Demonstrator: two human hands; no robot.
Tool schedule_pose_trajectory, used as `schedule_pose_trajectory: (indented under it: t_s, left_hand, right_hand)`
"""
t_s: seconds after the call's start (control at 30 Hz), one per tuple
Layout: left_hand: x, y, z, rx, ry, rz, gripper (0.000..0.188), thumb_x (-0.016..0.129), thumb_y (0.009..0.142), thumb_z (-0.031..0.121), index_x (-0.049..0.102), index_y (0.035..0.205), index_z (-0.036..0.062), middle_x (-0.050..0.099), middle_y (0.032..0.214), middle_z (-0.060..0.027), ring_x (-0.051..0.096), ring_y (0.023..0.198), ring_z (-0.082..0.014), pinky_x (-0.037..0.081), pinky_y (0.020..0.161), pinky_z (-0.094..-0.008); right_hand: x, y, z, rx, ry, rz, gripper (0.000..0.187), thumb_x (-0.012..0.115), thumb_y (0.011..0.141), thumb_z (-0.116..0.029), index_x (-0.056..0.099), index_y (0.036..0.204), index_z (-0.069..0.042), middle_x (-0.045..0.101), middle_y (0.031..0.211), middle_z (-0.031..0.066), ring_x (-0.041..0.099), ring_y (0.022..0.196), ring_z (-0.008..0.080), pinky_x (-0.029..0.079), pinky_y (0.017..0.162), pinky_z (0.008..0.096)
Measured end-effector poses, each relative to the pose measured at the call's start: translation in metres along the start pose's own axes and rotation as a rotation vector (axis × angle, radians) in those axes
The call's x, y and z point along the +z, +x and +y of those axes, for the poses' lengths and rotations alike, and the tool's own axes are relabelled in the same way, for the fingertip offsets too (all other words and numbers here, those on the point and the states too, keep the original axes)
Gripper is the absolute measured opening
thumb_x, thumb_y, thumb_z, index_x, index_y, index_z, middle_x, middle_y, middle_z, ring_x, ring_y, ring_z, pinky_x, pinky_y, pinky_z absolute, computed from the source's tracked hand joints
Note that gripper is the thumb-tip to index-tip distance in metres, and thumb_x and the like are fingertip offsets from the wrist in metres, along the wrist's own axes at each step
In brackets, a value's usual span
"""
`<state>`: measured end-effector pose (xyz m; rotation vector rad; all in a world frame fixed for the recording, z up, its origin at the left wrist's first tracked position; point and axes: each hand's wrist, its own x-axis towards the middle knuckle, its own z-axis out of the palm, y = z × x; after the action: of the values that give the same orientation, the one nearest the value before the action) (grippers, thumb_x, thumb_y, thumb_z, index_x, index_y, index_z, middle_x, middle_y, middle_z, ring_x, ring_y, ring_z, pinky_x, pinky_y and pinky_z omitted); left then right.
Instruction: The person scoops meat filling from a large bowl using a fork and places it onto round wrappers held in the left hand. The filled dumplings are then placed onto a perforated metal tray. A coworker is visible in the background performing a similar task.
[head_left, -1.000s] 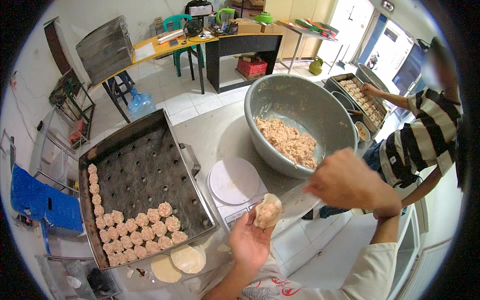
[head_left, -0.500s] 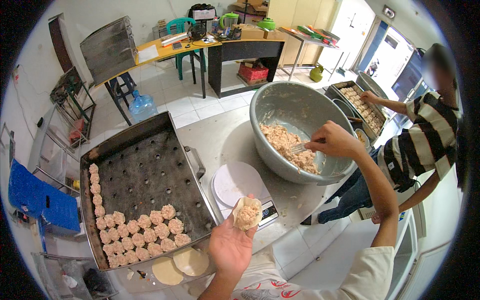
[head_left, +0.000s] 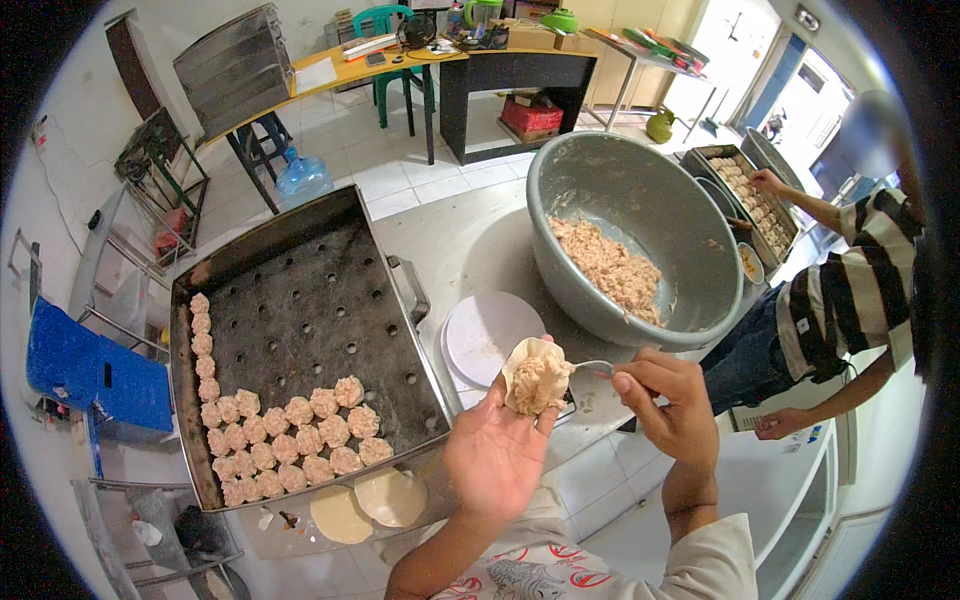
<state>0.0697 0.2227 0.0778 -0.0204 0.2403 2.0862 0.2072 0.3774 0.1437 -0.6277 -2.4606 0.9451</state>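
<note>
My left hand (head_left: 490,465) is palm up, its fingers cupped around a round dumpling wrapper (head_left: 537,378) heaped with pale meat filling. At the filling's right side, my right hand (head_left: 672,400) grips a metal fork (head_left: 600,366), whose tip touches the heap. The large grey basin (head_left: 690,225) beyond holds more meat filling (head_left: 605,265). Left of my hands, a dark perforated metal tray (head_left: 300,345) bears rows of filled open-topped dumplings (head_left: 285,448) along its left and near sides. Loose flat wrappers (head_left: 390,497) lie by the tray's near edge.
A white kitchen scale (head_left: 490,335) stands between tray and basin, partly hidden by my left hand. The tray's handle (head_left: 412,288) sticks out toward it. At right, a person in a striped shirt (head_left: 865,280) reaches into another dumpling tray (head_left: 755,195).
My right hand has come out of the basin with the fork and moved down-left to the wrapper. The heap on the wrapper looks larger. The view has shifted slightly.
</note>
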Motion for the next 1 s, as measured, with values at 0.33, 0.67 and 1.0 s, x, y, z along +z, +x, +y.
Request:
schedule_pose_trajectory:
  t_s: [0.33, 0.67, 1.0]
  left_hand:
    - [-0.012, -0.006, 0.007, 0.039, -0.060, 0.106, 0.078, 0.058, 0.100, 0.036, 0.037, 0.159, -0.0113, 0.047, 0.165, -0.0250, 0.047, 0.151, -0.0380, 0.035, 0.129, -0.0523]
    - [-0.011, -0.010, 0.015, 0.072, -0.143, 0.004, 0.079, 0.058, 0.100, 0.032, 0.033, 0.163, -0.0095, 0.038, 0.169, -0.0278, 0.035, 0.160, -0.0402, 0.037, 0.128, -0.0530]
    - [-0.026, -0.008, 0.013, 0.059, -0.115, 0.128, 0.074, 0.059, 0.101, 0.033, 0.040, 0.160, -0.0074, 0.048, 0.164, -0.0227, 0.049, 0.150, -0.0333, 0.038, 0.128, -0.0494]
  right_hand:
    - [-0.013, 0.005, -0.030, -0.121, -0.046, 0.118, 0.019, 0.077, 0.098, -0.010, 0.081, 0.113, 0.001, 0.062, 0.076, 0.0086, 0.058, 0.066, 0.0172, 0.045, 0.060, 0.0328]
    - [0.013, 0.007, -0.024, -0.088, -0.128, -0.087, 0.023, 0.078, 0.097, -0.006, 0.081, 0.119, -0.003, 0.068, 0.087, 0.0102, 0.064, 0.072, 0.0203, 0.051, 0.065, 0.0338]
    - [0.005, 0.011, -0.033, -0.129, -0.103, 0.080, 0.024, 0.079, 0.096, -0.006, 0.082, 0.120, -0.004, 0.067, 0.084, 0.0093, 0.064, 0.069, 0.0175, 0.051, 0.064, 0.0304]
